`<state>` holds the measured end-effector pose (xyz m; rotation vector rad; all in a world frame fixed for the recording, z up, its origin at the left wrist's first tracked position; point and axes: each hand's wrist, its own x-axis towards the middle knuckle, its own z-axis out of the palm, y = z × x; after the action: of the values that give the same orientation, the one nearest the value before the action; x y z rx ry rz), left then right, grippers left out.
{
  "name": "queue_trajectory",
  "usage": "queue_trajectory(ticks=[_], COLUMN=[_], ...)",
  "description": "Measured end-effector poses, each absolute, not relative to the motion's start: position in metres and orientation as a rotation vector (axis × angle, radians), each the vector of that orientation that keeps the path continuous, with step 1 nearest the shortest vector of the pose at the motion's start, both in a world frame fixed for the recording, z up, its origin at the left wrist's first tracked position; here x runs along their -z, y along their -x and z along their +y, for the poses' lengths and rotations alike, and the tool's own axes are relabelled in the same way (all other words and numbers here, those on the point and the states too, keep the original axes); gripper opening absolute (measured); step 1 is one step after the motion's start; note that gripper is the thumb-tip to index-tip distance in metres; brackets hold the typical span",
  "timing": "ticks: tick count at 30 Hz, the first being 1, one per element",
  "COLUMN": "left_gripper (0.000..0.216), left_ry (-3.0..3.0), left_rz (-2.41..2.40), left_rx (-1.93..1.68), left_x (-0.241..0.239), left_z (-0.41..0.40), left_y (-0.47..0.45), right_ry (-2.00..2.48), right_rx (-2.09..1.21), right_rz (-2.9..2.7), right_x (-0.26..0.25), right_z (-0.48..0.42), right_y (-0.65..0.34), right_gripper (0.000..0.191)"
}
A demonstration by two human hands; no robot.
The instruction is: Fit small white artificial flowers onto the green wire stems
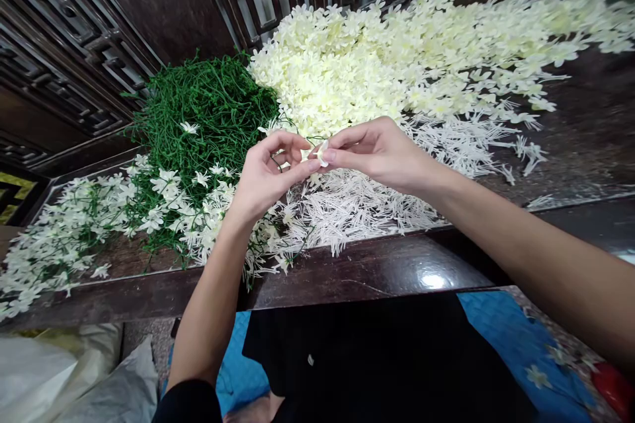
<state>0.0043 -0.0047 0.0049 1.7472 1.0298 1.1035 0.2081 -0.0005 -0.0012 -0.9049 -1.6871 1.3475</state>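
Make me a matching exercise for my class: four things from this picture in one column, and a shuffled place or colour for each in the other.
Things:
1. Tangled stem heap
2. Large flower heap
3. Spiky pieces
4. Small flower parts

Descriptions:
A. White, strewn along the dark front edge
B. Held in the fingers of the left hand and right hand
C. Green
D. Pale yellow, heaped beyond the hands

Pairs: 1-C, 2-D, 3-A, 4-B

A white flower (323,153) is pinched aloft, seemingly tilted.
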Motion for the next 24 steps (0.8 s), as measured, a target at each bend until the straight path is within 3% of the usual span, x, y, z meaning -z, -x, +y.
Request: queue_trajectory(ticks=[15, 24], left_gripper=[0.005, 0.010], left_ry=[-2.106, -2.352], left_rz=[1.279, 1.312], left_rx=[-1.007, -0.970], left_x=[-0.0019, -0.0016], left_z=[-0.0032, -0.0055], left_y=[-0.0012, -0.0014], right_ry=[0.832, 0.984], right_rx=[-1.321, -1.249], right_rz=[-1.704, -1.835], right_x=[-0.0012, 0.0018], right_z=[-0.0002, -0.0029], right_y=[-0.2128, -0.2103], right_gripper=[0.022, 0.025])
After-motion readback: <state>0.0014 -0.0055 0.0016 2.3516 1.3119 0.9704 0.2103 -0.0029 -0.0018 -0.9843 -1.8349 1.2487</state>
